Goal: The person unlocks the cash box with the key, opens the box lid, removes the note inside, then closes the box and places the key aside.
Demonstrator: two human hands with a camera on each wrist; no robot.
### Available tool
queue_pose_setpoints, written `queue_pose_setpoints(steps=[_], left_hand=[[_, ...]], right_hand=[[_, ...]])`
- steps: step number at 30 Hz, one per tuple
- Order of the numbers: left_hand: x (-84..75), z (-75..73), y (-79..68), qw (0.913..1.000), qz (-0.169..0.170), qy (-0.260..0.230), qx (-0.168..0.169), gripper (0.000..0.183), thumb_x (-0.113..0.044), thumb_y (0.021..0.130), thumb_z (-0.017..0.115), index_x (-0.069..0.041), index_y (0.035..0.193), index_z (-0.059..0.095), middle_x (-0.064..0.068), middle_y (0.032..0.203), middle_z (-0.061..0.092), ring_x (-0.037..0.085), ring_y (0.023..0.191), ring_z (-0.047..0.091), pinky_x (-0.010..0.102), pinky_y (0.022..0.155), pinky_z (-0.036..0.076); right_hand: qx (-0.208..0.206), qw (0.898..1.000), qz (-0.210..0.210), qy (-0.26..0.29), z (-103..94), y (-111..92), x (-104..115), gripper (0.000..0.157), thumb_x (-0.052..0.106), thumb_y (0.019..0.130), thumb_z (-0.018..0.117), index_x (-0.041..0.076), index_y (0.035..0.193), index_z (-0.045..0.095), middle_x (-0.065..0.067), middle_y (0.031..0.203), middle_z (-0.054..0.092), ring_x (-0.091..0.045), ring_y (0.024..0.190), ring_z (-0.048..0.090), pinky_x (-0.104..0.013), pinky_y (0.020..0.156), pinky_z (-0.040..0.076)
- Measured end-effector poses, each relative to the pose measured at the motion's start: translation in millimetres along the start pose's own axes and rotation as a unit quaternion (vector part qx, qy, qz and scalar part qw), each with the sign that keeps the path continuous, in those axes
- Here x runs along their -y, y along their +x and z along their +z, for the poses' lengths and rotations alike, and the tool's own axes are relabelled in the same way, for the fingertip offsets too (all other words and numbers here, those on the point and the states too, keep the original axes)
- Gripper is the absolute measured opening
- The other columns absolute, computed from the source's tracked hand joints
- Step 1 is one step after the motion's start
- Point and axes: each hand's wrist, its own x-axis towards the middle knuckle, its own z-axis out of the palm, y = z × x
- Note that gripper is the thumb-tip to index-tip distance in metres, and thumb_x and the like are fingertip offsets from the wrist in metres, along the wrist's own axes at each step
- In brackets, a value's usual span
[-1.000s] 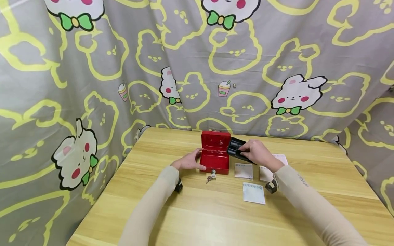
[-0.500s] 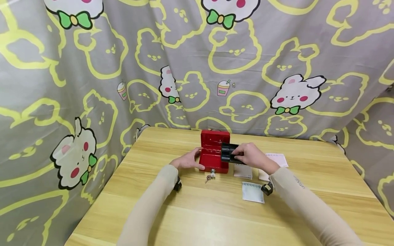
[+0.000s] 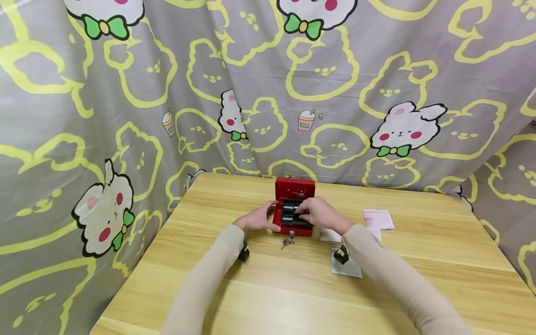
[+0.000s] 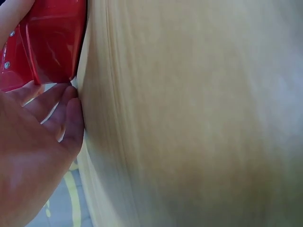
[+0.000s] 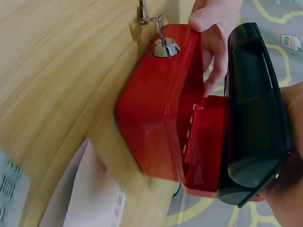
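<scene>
A red metal cash box (image 3: 303, 231) stands with its lid (image 3: 295, 188) raised. My left hand (image 3: 257, 218) grips its left side, thumb at the front corner; the left wrist view shows the fingers (image 4: 71, 118) against the box wall. My right hand (image 3: 321, 214) pinches a black coin tray (image 3: 290, 211) over the box opening. In the right wrist view the tray (image 5: 253, 109) is apart from the box rim, and the red interior shows beneath it. A key (image 5: 160, 26) sits in the front lock (image 5: 165, 47), with a second key (image 3: 285, 243) hanging from it.
Folded banknotes lie right of the box: a pink one (image 3: 378, 219), a pale one (image 3: 330, 235) partly under the right arm, and a bluish one (image 3: 346, 267) below the wrist camera (image 3: 341, 254). A patterned curtain (image 3: 335, 158) hangs behind the wooden table (image 3: 268, 288).
The right hand has carried the black coin tray leftward from beside the box to over its opening. My left hand has stayed on the box.
</scene>
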Motion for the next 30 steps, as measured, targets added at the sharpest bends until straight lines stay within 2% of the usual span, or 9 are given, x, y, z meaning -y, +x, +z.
queue_pose_setpoints(steps=[5, 10, 18, 28, 30], left_hand=[[-0.3, 0.3, 0.6, 1.0000, -0.001, -0.005, -0.001, 0.101, -0.037, 0.072, 0.082, -0.017, 0.150, 0.019, 0.009, 0.148, 0.032, 0.024, 0.136, 0.028, 0.044, 0.110, 0.022], [0.1, 0.7, 1.4, 0.9998, 0.012, -0.015, -0.001, 0.101, -0.032, 0.073, 0.082, -0.014, 0.149, 0.018, 0.010, 0.146, 0.035, 0.023, 0.135, 0.030, 0.042, 0.110, 0.022], [-0.2, -0.4, 0.0, 0.9990, 0.026, -0.037, 0.006, 0.099, -0.022, 0.073, 0.083, -0.012, 0.149, 0.019, 0.010, 0.146, 0.036, 0.023, 0.135, 0.031, 0.043, 0.111, 0.020], [0.0, 0.0, -1.8, 0.9984, 0.034, -0.044, 0.012, 0.095, -0.019, 0.077, 0.080, -0.009, 0.149, 0.019, 0.014, 0.147, 0.034, 0.025, 0.136, 0.029, 0.044, 0.112, 0.016], [-3.9, -1.2, -4.7, 0.9980, 0.036, -0.049, 0.016, 0.094, -0.018, 0.077, 0.079, -0.007, 0.148, 0.018, 0.016, 0.147, 0.034, 0.027, 0.136, 0.028, 0.046, 0.112, 0.016]], right_hand=[[0.003, 1.000, -0.002, -0.002, 10.7, 11, -1, 0.012, 0.003, 0.079, 0.075, 0.009, 0.090, 0.076, -0.002, 0.088, 0.071, -0.016, 0.083, 0.065, -0.034, 0.076, 0.053], [0.001, 1.000, 0.002, 0.003, 20.0, 17, -4, 0.013, 0.002, 0.079, 0.075, 0.008, 0.090, 0.076, -0.002, 0.089, 0.071, -0.015, 0.084, 0.066, -0.033, 0.077, 0.053], [0.012, 1.000, 0.016, 0.005, 30.5, 21, -6, 0.012, 0.003, 0.080, 0.074, 0.009, 0.091, 0.076, -0.002, 0.090, 0.071, -0.016, 0.086, 0.065, -0.034, 0.079, 0.053], [0.026, 0.999, 0.032, 0.006, 36.8, 23, -6, 0.013, 0.003, 0.080, 0.073, 0.008, 0.092, 0.075, -0.003, 0.092, 0.071, -0.019, 0.090, 0.065, -0.036, 0.082, 0.052], [0.027, 0.999, 0.032, 0.005, 38.2, 23, -6, 0.013, 0.002, 0.080, 0.073, 0.008, 0.092, 0.075, -0.003, 0.091, 0.071, -0.019, 0.090, 0.065, -0.036, 0.082, 0.052]])
